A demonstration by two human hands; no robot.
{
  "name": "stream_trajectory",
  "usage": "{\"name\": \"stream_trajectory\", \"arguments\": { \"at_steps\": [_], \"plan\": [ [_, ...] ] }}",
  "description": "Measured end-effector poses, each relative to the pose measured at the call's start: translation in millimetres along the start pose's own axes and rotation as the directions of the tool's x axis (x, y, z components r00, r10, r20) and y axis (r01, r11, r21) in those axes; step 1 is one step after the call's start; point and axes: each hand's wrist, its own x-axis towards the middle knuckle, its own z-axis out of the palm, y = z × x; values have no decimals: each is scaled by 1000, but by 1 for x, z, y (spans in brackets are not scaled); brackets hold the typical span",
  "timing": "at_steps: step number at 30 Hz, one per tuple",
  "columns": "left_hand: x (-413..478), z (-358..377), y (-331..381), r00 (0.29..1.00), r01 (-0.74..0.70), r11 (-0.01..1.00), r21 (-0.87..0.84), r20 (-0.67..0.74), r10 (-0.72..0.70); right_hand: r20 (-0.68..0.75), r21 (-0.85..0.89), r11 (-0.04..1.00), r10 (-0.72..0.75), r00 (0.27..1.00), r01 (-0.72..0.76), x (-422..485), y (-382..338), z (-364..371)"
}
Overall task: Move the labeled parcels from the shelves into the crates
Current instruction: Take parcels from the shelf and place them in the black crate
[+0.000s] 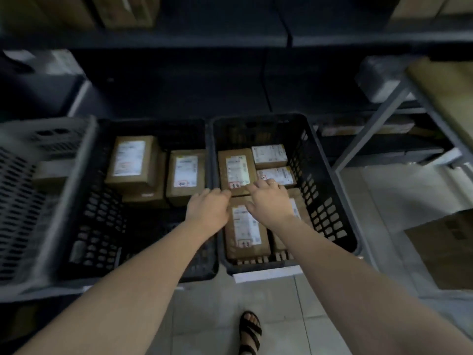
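Parcel in question: brown parcel (236, 171), label up, lying flat in the far-left part of the right crate (323, 201). Its long axis runs from the crate's near wall toward its far wall, straight away from me. Its left long side sits close along the crate's left wall.

Both hands meet it at the near short edge.
- Left hand (208, 206) comes in over the crate's left rim to the near-left corner. The fingers are bent downward with the tips at the edge. I cannot tell whether they pinch the cardboard or only touch it.
- Right hand (268, 198) lies over the near-right corner, fingers fairly straight and a little spread, resting on top. I see nothing gripped. Its fingertips reach the small parcel (277, 175) just beside the brown one.

Neighbours: a second small parcel (268, 155) sits beyond the first, toward the far wall. A long parcel (245, 228) lies under both wrists against the near wall, on the same axis as the brown one and end to end with it. The gap between the two is hidden by the hands.

The left crate (97, 213) holds more labelled parcels (185, 172) toward its far wall. The shelves (153, 39) stand above and behind both crates.

My read: the brown parcel looks seated. Any further nudge goes along its long axis, away from me. Neither hand is nearer, as each has one near corner. The left has less room, being hemmed in by the crate wall. I would lift both straight up so as not to drag the small parcel.
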Motion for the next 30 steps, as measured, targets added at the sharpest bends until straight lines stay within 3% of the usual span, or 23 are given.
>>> {"name": "stream_trajectory", "arguments": {
  "at_steps": [3,6,10,12,16,22,30],
  "plan": [
    [-60,-55,-42,994,49,997,53,-105,-44,-151,12,993,-115,982,118,-18,-64,-50],
    [-133,-119,-90,961,141,985,97,-252,-113,-295,-11,963,-261,919,269,-37,-142,-108],
    [-240,-203,-160,888,301,945,126,-399,-230,-471,-22,862,-455,756,506,-63,-252,-191],
    [-294,-240,-191,841,380,914,141,-463,-279,-533,-58,773,-559,635,632,-75,-309,-229],
    [-400,-295,-239,701,579,802,148,-592,-398,-593,-108,570,-695,408,815,-102,-421,-292],
    [-533,-336,-269,468,799,599,57,-685,-559,-630,-160,255,-770,100,953,-151,-552,-346],
    [-679,-332,-238,148,966,252,-52,-688,-711,-591,-154,-140,-780,-205,978,-254,-664,-359]
  ]
}}
